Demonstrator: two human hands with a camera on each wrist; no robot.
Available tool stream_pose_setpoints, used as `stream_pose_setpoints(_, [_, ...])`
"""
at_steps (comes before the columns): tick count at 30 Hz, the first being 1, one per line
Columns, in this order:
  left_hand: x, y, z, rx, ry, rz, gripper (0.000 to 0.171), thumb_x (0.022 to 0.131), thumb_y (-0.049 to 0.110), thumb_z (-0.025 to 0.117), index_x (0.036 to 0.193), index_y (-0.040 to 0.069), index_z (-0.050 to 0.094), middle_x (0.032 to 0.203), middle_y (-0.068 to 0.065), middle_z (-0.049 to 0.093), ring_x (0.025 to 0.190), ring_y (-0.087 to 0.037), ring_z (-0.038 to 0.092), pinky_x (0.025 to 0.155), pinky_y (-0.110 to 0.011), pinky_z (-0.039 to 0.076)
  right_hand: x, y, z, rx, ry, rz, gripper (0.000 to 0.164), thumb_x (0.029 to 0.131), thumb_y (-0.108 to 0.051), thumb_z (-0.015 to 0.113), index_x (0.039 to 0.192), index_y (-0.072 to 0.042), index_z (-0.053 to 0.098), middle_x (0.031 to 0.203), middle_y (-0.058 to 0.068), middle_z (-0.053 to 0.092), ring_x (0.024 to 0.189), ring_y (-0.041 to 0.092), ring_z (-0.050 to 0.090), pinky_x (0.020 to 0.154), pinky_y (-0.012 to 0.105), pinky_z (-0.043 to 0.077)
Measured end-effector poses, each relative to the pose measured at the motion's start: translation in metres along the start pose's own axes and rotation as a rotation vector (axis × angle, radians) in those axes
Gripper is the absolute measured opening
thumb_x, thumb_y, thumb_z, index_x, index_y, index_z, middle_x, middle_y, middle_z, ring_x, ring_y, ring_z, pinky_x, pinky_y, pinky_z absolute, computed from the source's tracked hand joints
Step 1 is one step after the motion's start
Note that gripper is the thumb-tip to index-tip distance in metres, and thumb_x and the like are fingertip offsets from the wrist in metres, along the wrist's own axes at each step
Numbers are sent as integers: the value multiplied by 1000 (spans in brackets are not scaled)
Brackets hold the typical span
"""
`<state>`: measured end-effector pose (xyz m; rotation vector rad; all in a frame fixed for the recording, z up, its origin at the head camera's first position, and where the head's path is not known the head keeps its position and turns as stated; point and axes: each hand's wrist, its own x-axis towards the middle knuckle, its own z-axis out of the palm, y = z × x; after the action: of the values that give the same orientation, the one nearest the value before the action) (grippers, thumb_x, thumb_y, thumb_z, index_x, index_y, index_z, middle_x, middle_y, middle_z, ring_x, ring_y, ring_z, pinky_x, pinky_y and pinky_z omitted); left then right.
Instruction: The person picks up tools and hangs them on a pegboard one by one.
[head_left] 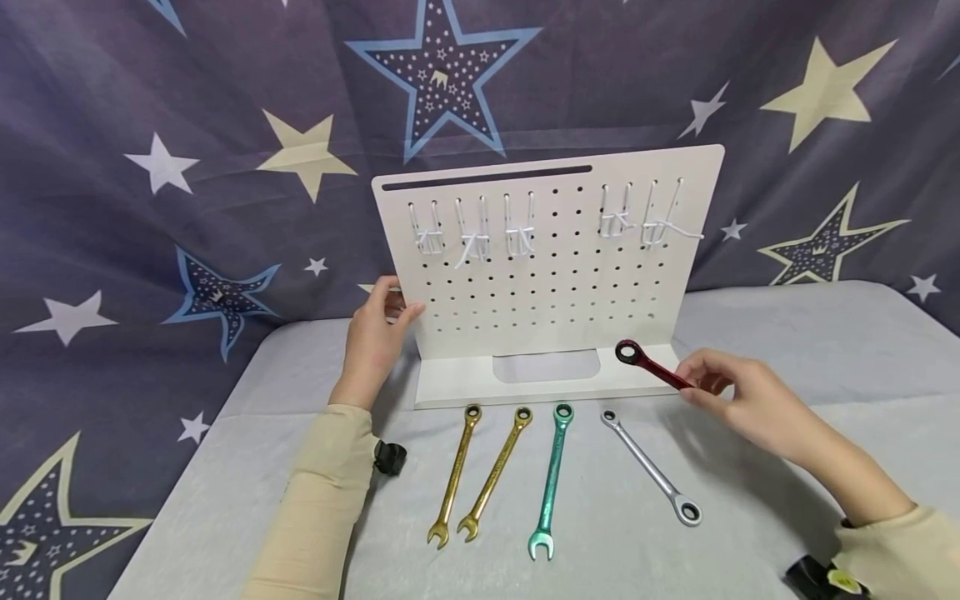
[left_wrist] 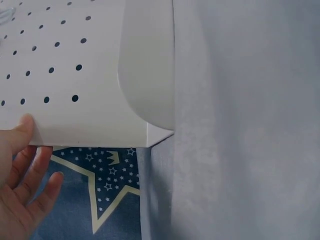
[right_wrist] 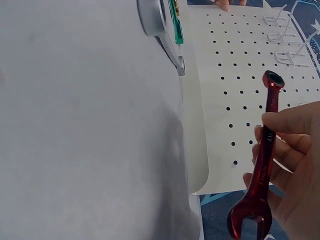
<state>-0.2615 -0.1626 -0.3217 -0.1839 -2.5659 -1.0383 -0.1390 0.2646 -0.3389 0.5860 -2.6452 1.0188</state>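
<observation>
A white pegboard stand [head_left: 495,300] stands upright on the table. At its left edge my left hand [head_left: 377,337] grips the panel, thumb on the front face and the other fingers behind; the left wrist view shows the same hold. My right hand [head_left: 750,400] pinches a red combination wrench [right_wrist: 265,145] by its shaft, in front of the board's lower right corner. Its ring end points up and left in the head view, and its open end shows low in the right wrist view. White wire hooks [head_left: 517,229] hang along the upper part of the board.
Before the stand lie two gold wrenches [head_left: 454,479] [head_left: 498,475], a green wrench [head_left: 552,483] and a silver double-ring wrench [head_left: 651,467]. A grey cloth [head_left: 225,500] covers the table. Behind it hangs a dark curtain [head_left: 622,75] with stars.
</observation>
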Motion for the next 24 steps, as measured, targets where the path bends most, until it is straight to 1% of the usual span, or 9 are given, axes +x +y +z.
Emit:
stream_pose_setpoints(7, [0,0,0,5,-3,-6,39,96,27,67,130,14,51,107,-11,65,101,-30,62,84,-46,49,1,1,0,13,67,-12,21,85,1,73,99,-14,68,80,-3,67,71,7,58,68,18,43])
stream_pose_setpoints(12, [1,-1,1,6,-6,-7,40,96,27,66,130,14,51,108,-11,65,101,-30,62,84,-46,49,0,0,-1,16,97,1,20,86,1,73,100,-14,68,82,-1,68,72,8,58,67,18,43])
stream_pose_setpoints(17, [2,-1,1,4,-2,-6,39,96,27,66,130,14,51,107,-11,65,101,-30,62,85,-46,49,1,-3,-4,18,119,19,18,87,0,72,99,-14,67,82,-2,68,71,9,58,67,18,42])
stream_pose_setpoints(21, [2,0,0,2,1,-4,39,96,27,67,129,13,51,107,-12,65,100,-30,62,85,-46,49,1,-4,-4,31,137,18,19,87,1,72,99,-13,68,82,-1,68,71,8,59,67,19,43])
stream_pose_setpoints(24, [1,0,0,5,2,-7,39,96,27,67,129,13,50,107,-12,65,100,-30,62,85,-46,49,0,-3,-4,40,157,23,20,86,2,73,100,-12,68,83,-3,68,72,7,59,67,18,42])
